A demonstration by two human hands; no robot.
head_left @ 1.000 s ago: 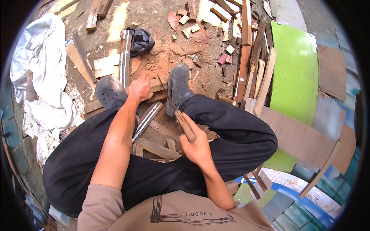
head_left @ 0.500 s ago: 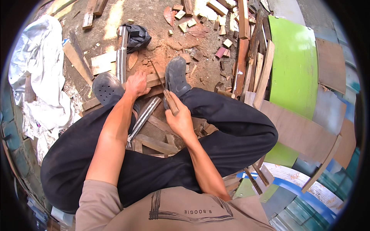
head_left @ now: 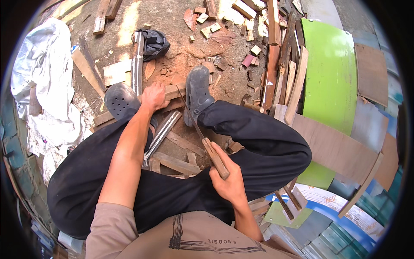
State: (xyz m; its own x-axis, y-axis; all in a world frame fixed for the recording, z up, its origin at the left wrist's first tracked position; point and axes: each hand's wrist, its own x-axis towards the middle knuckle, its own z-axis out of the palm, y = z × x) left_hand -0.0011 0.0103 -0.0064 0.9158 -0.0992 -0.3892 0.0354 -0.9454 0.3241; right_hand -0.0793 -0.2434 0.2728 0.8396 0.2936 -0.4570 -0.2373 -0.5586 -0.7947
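My right hand [head_left: 227, 179] is closed around the wooden handle of a handsaw [head_left: 215, 159], low between my knees. From there its thin dark blade slants up and left, the tip end crossing a short wooden piece [head_left: 174, 91] near its right end. My left hand [head_left: 154, 96] grips that piece from above, to the left of the blade. A white-striped bar [head_left: 161, 134] runs below the wood. My feet, in dark grey clogs [head_left: 199, 93], flank the wood, the right one close to its end.
Wood offcuts [head_left: 207, 30] and reddish dust lie on the ground ahead. A black plastic bag [head_left: 155, 44] sits beyond my left hand. White cloth [head_left: 47, 82] is heaped at left. Long wood strips [head_left: 297, 82] and a green panel [head_left: 327, 77] lie at right.
My right hand has drawn the saw back toward my body and to the right, so more blade shows below the wood. The left hand stays on the wooden piece.
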